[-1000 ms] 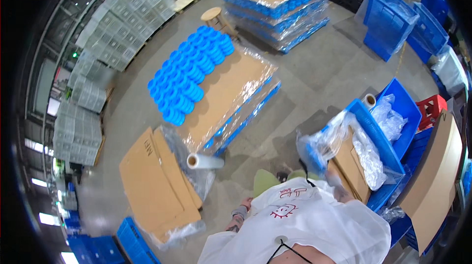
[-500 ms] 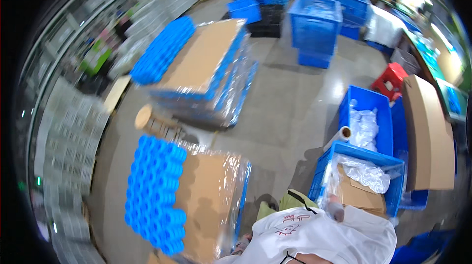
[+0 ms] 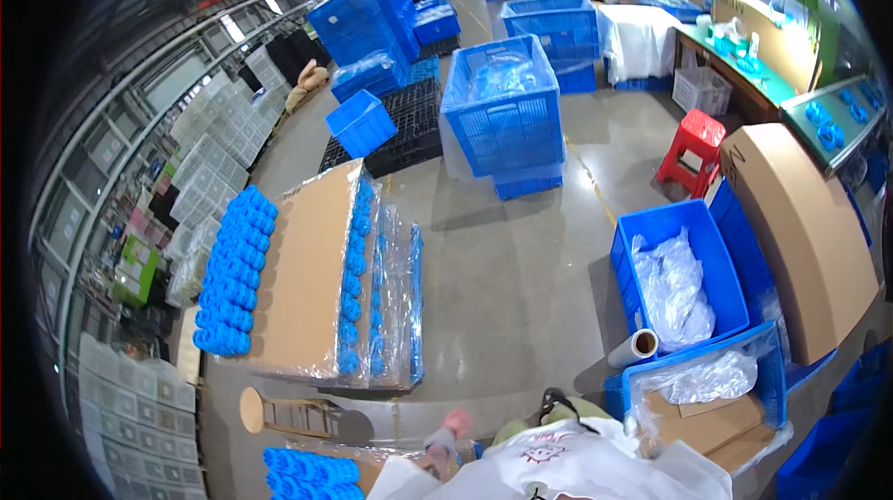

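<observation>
My left hand (image 3: pixel 454 423) hangs in front of my white shirt, holding nothing that I can see. Its fingers look loosely apart, though small and a little blurred. Next to it, partly cut off by the lower edge, lies a cardboard-topped stack with rows of blue ring-shaped plastic parts (image 3: pixel 312 474). My right hand does not show clearly; the shirt and the clear film by the crate hide that side. Nearest to it stands a blue crate (image 3: pixel 779 407) lined with film, holding flat cardboard (image 3: pixel 716 421) and crumpled clear plastic (image 3: pixel 716 379).
Ahead left stands a film-wrapped pallet stack (image 3: pixel 302 277) with blue parts (image 3: pixel 237 267). A wooden stool (image 3: pixel 288 414) is below it. Right are a film roll (image 3: pixel 634 348), blue bin (image 3: pixel 684 212), large carton (image 3: pixel 800 240) and red stool (image 3: pixel 693 151). Blue crates (image 3: pixel 502 119) stand ahead.
The view has tilted up, so the stacks and crates sit lower in it. My left hand has come out in front of the shirt. My right hand, seen by the crate before, is now obscured.
</observation>
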A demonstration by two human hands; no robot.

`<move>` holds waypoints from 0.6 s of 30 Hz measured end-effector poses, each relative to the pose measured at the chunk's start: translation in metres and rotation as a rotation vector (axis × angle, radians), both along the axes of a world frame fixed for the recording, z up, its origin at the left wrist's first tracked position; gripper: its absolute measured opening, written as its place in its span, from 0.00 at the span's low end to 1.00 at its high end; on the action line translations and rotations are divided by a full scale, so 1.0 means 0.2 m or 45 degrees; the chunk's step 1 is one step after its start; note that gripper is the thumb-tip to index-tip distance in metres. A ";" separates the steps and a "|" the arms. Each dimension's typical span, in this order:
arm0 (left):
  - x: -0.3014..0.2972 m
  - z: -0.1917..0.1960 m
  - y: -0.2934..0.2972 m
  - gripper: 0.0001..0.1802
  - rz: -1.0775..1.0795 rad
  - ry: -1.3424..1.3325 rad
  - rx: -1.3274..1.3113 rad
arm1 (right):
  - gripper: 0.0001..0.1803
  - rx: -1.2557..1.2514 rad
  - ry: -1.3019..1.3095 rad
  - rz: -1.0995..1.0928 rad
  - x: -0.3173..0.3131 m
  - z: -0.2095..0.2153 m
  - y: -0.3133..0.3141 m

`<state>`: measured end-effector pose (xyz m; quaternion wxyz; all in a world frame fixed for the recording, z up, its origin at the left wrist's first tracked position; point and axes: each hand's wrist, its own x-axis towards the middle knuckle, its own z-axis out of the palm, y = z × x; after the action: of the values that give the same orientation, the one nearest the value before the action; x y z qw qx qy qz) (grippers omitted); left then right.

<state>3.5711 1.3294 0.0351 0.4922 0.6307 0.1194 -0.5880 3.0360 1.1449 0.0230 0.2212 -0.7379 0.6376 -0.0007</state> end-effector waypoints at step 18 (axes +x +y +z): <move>0.73 -0.24 -2.65 0.15 -1.243 -0.461 0.110 | 0.13 0.673 0.459 0.051 0.32 0.11 -2.07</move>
<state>3.7164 0.7995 -0.0122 0.1469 0.7242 -0.2515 -0.6250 3.1006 0.7303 0.0453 0.2884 -0.6556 0.6301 0.3000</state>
